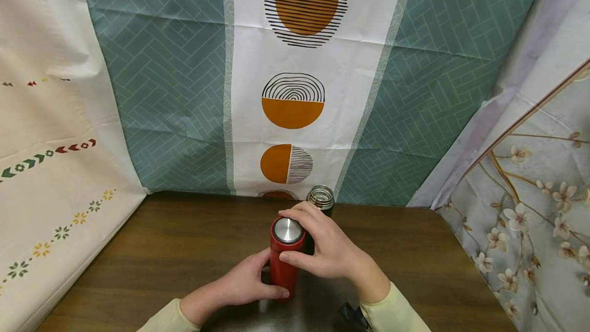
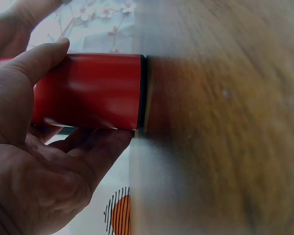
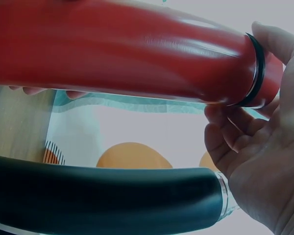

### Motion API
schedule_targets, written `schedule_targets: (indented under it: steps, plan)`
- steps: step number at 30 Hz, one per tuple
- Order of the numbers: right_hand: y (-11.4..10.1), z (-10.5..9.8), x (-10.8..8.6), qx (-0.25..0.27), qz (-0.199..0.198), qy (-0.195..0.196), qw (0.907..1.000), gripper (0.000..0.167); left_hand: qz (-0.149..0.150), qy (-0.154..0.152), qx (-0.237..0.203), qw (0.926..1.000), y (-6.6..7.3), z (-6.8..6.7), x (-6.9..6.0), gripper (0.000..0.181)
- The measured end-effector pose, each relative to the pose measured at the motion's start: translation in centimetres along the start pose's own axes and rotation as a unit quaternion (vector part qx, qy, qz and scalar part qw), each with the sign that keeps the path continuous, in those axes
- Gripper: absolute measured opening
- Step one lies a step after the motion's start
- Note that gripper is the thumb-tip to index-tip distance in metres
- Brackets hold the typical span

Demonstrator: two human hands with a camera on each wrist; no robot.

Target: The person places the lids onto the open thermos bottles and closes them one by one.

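Observation:
A red thermos bottle (image 1: 283,270) with a brushed-metal disc on top of its lid (image 1: 288,230) stands upright on the table. My left hand (image 1: 246,282) grips its lower body, the thumb on the near side; in the left wrist view the thermos base (image 2: 143,93) meets the tabletop. Around the lid, my right hand (image 1: 324,245) has its thumb and fingers on opposite sides, as the right wrist view also shows. Just behind the right hand stands a dark thermos bottle (image 3: 108,198), lidless, its steel mouth (image 1: 321,196) uncovered. Its lower part is hidden in the head view.
The brown wooden table (image 1: 193,240) reaches back to a green and white patterned cloth (image 1: 175,91). Other cloths hang at left (image 1: 55,117) and right (image 1: 521,229). A small black object (image 1: 351,316) lies beside my right sleeve; its kind is unclear.

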State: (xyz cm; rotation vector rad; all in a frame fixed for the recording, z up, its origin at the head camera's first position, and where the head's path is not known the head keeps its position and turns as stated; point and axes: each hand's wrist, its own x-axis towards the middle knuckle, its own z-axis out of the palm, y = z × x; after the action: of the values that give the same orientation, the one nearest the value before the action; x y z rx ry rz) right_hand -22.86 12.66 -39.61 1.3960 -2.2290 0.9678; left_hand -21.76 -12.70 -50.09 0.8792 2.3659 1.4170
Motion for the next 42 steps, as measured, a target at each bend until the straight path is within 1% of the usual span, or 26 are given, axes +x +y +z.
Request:
schedule_targets:
  steps: [7,19,33,42]
  plan:
    - [-0.04,0.07,0.09,0.003,0.011,0.003,0.9999,0.067,0.002,0.001,0.001,1.0,-0.04,0.05,-0.01,0.064]
    - [-0.07,0.08,0.12,0.0,0.017,0.007,0.9998,0.067,0.003,-0.002,-0.003,1.0,-0.12,-0.01,0.03,0.065]
    - [-0.06,0.12,0.17,0.01,0.018,0.003,0.9998,0.067,-0.002,-0.002,-0.005,1.0,-0.06,-0.01,-0.03,0.065]
    - [-0.11,0.14,0.09,0.009,0.025,0.003,0.9997,0.067,0.002,-0.005,-0.003,1.0,-0.13,0.01,0.0,0.066]
